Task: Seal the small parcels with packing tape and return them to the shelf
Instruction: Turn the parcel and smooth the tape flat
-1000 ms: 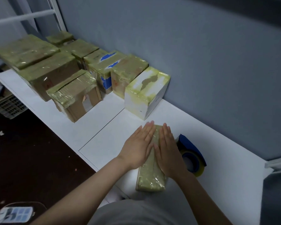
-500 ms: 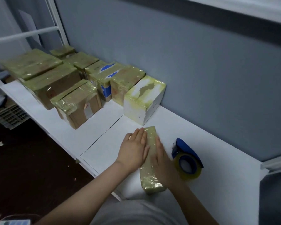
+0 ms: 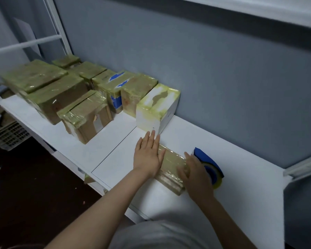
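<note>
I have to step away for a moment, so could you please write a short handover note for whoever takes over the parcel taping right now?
Left grip: open hand, straight fingers pressing flat on the left side of the small parcel.
Right grip: open, flat against the parcel's right side; blurred.
The parcel lies on the white shelf board, just in front of the white box. The tape dispenser sits to its right, partly hidden by the hand there.
Done: the parcel looks wrapped in tape; taped parcels stand in a row at left.
Left: probably smooth the tape, then set it with the row.
</note>
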